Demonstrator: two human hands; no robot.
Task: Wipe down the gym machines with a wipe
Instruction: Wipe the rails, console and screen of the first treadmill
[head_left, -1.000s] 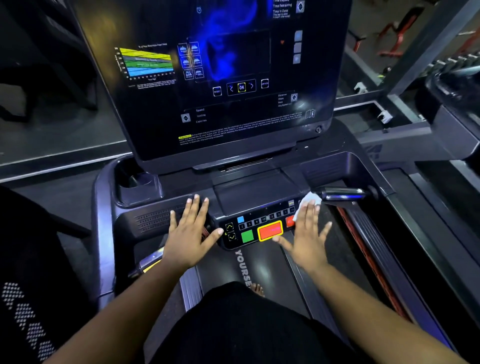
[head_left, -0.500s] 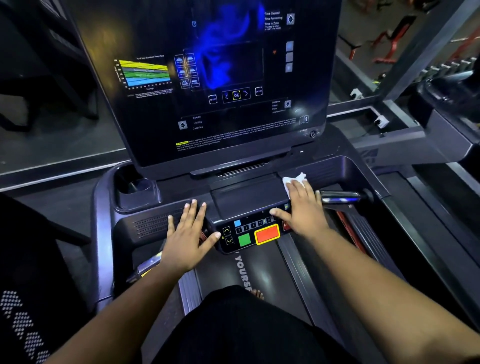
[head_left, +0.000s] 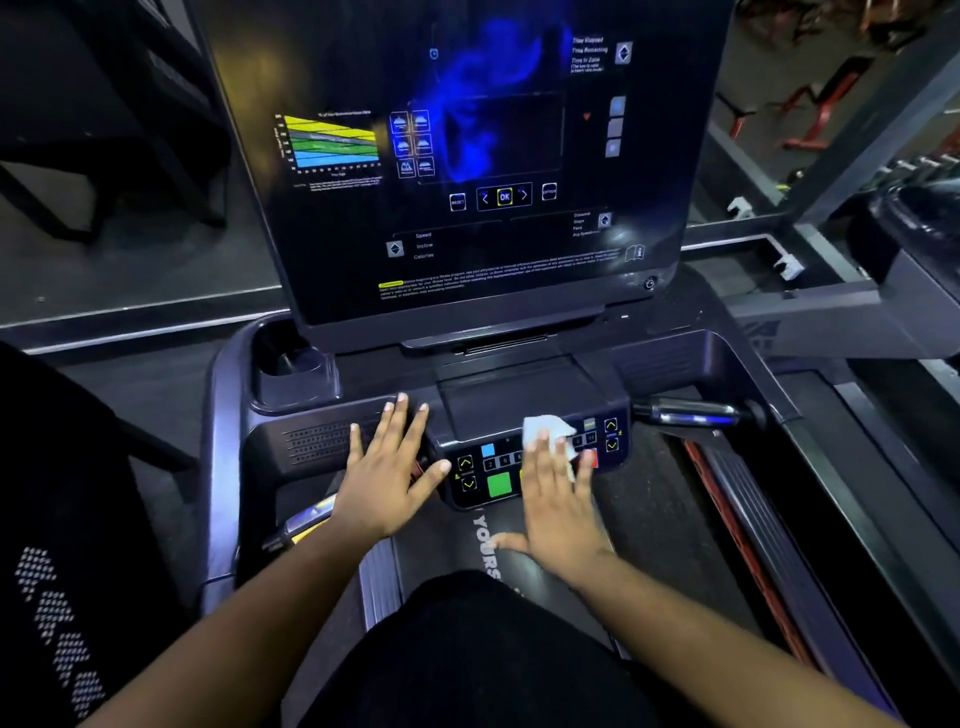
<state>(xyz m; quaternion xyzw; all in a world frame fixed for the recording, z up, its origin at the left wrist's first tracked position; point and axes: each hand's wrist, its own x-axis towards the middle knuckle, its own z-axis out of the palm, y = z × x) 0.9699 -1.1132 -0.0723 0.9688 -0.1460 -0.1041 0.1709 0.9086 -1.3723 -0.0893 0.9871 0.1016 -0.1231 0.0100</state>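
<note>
I stand on a dark treadmill with a tall console screen (head_left: 483, 156) and a button panel (head_left: 498, 470) with green, blue and red keys below it. My right hand (head_left: 558, 504) lies flat on the panel, fingers spread, pressing a white wipe (head_left: 545, 430) against the keys; the wipe sticks out past my fingertips. The red key is mostly hidden under this hand. My left hand (head_left: 387, 470) rests flat with spread fingers on the console's left ledge, beside the panel, holding nothing.
A cup holder (head_left: 291, 364) sits at the console's left. A chrome grip handle (head_left: 691, 414) juts out to the right of the panel. The belt (head_left: 654, 519) runs below. Another machine (head_left: 914, 249) stands at the right, weight racks behind.
My right hand slid with the wipe from the panel's right end up to the tray's right corner, then back down and left over the keys. The left hand stayed put.
</note>
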